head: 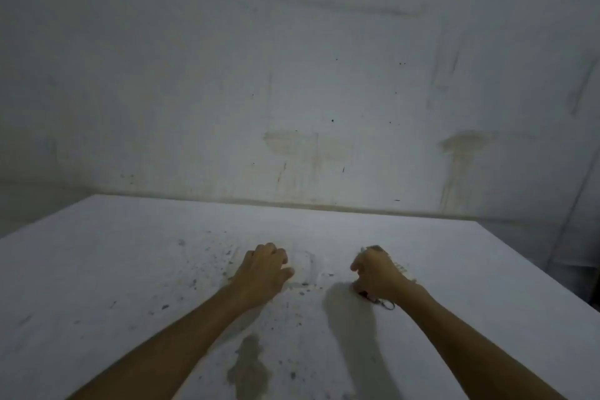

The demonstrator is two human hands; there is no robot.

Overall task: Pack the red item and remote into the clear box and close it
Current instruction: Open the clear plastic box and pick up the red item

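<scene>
The view is dim and blurred. My left hand [264, 273] lies on the white table [113, 269] with its fingers curled. Its thumb touches the left side of a faint clear box [306, 268] that stands between my two hands; whether it grips the box I cannot tell. My right hand [378, 274] is closed to the right of the box. A sliver of the red item [364, 294] shows under its palm, and a metal key ring [387, 305] trails from it onto the table. Something pale shows along that hand's knuckles. No remote can be made out.
The table carries dark specks and a grey stain [248, 367] near its front edge. A stained white wall [292, 75] rises right behind the table's far edge. The table's right edge [581, 299] drops off close to my right forearm.
</scene>
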